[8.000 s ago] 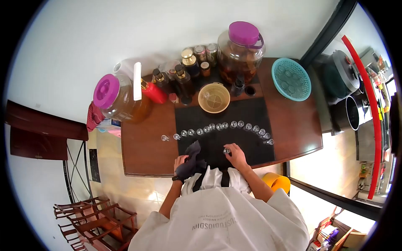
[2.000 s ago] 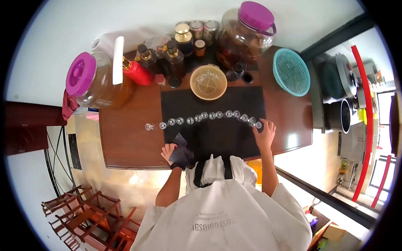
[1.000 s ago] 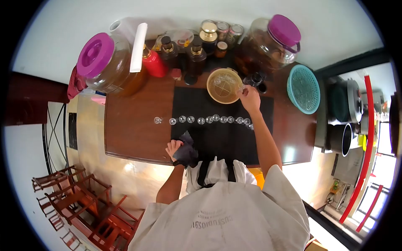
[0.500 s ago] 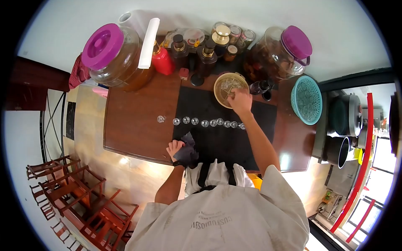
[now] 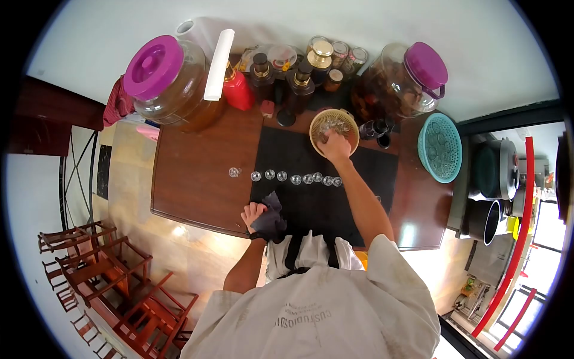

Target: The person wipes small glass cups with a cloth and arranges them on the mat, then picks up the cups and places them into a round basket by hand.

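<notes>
My right hand [image 5: 335, 146] reaches into the tan basket [image 5: 314, 127], fingers bent down over small clear glasses [image 5: 333, 123] piled inside; whether it holds one is hidden. My left hand [image 5: 253, 215] is closed on a dark grey cloth [image 5: 271, 216] at the table's front edge. Several small glasses [image 5: 296, 179] form a row across the black mat [image 5: 299, 206], and one more glass [image 5: 234, 172] stands on the bare wood left of the mat. My right forearm passes over the mat's right part.
A large jar [image 5: 182, 90] with a purple lid stands back left, another [image 5: 397, 84] back right. Between them are a red bottle [image 5: 238, 90], dark pump bottles [image 5: 299, 87] and cans [image 5: 357, 57]. A turquoise basket [image 5: 440, 148] of glasses sits on the right of the brown table [image 5: 197, 179].
My right hand has moved from the row's right end to inside the tan basket. The row is shorter on its right side, and more glasses lie in the basket. My left hand still holds the cloth.
</notes>
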`<state>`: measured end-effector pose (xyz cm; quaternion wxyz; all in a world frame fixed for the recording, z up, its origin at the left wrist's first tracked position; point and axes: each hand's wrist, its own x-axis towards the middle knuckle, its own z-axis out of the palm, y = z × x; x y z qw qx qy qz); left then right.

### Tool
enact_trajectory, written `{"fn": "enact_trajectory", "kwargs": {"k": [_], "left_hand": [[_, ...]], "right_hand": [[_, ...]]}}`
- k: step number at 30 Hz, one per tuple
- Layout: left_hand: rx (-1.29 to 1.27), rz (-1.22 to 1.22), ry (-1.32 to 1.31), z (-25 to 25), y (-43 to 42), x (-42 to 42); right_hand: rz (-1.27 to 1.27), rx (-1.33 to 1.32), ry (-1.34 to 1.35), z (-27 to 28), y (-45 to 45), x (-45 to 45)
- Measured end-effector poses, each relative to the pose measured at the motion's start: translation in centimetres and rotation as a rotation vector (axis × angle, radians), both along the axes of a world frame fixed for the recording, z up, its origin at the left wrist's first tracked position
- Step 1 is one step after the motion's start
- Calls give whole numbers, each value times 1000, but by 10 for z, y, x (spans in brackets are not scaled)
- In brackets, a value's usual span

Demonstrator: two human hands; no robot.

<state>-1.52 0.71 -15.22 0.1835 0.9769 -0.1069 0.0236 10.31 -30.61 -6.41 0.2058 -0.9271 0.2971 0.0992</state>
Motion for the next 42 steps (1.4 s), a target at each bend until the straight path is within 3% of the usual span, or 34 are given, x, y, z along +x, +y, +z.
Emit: {"fn": "enact_trajectory", "kwargs": {"k": [9, 14, 21, 24, 27, 29, 33, 37, 41, 42], "left_hand": [[-18, 9, -6, 12, -4, 2], [-23, 4, -2, 7, -1, 1], [-8, 2, -28, 3, 0, 1], [-27, -10, -41, 1, 1, 2], [-43, -6, -28, 7, -1, 2], [-47, -11, -26, 12, -2, 2], [-15, -30, -18, 3, 1, 1], [29, -23, 10, 9, -1, 3], [37, -19, 54, 21, -5, 4], [36, -14, 68, 25, -6, 3]], "right_hand": [[-2, -18, -61, -11, -8, -7], [-91, 347, -213, -16, -25, -12], [-193, 546, -198, -43, -21, 0], [-137, 397, -266, -32, -12, -1], [-149, 256, -163, 5, -4, -15], [-67, 102, -460, 37, 4, -39], [-70, -29, -717, 58, -11, -110], [-184, -298, -554, 53, -29, -196], [-176, -244, -438, 37, -28, -247], [-260, -93, -374, 34, -27, -252]]}}
